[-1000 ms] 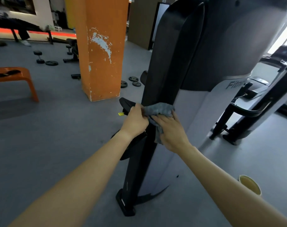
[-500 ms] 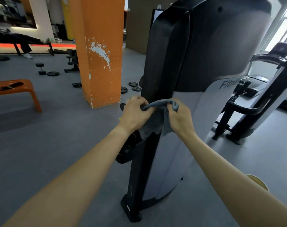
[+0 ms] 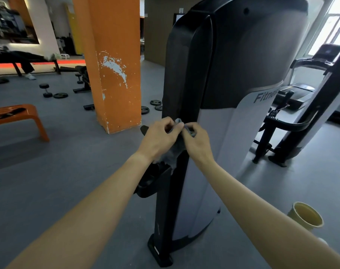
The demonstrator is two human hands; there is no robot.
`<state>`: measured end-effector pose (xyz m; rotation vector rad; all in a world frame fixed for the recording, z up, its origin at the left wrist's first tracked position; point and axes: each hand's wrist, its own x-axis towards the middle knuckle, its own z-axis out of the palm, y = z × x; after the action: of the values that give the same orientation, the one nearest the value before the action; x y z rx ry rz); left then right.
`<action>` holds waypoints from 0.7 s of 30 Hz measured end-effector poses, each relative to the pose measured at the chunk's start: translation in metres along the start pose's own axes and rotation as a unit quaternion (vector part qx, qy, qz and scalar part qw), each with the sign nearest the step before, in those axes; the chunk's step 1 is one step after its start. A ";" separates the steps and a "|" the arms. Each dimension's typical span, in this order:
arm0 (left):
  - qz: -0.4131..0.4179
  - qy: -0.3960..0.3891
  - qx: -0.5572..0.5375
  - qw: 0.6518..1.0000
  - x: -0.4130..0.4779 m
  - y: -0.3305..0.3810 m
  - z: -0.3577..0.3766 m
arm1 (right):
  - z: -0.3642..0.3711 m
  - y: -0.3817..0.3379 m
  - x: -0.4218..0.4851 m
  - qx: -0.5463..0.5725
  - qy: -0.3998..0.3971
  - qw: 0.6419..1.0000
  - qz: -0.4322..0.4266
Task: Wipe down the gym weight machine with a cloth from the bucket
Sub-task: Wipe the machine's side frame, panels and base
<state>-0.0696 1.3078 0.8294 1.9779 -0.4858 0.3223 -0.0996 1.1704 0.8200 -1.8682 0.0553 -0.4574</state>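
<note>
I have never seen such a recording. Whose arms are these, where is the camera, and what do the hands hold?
The camera is worn on a person's head and looks forward and down, so both arms belong to the wearer. The left hand and the right hand pinch a grey cloth bunched between them, at the front edge of a tall black and grey weight machine. A yellow bucket stands on the floor at the lower right. Behind are an orange pillar and loose weight plates.
</note>
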 end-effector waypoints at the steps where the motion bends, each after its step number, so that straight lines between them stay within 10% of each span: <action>1: -0.009 -0.011 -0.014 1.000 0.000 0.004 0.002 | 0.001 -0.004 0.002 0.052 -0.038 0.997 0.043; 6: -0.038 -0.044 -0.127 0.990 0.004 0.018 0.002 | -0.010 -0.011 0.007 0.117 -0.084 0.989 0.024; 15: -0.007 0.083 -0.109 0.990 0.028 0.021 0.008 | -0.017 -0.038 0.050 -0.045 0.128 0.970 -0.203; 21: -0.075 0.047 -0.123 0.988 0.041 0.012 0.016 | -0.012 -0.016 0.045 -0.278 0.261 0.884 -0.269</action>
<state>-0.0389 1.2814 0.8492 1.7381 -0.2976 0.2471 -0.0649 1.1529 0.8508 -2.2587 0.0272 -1.4544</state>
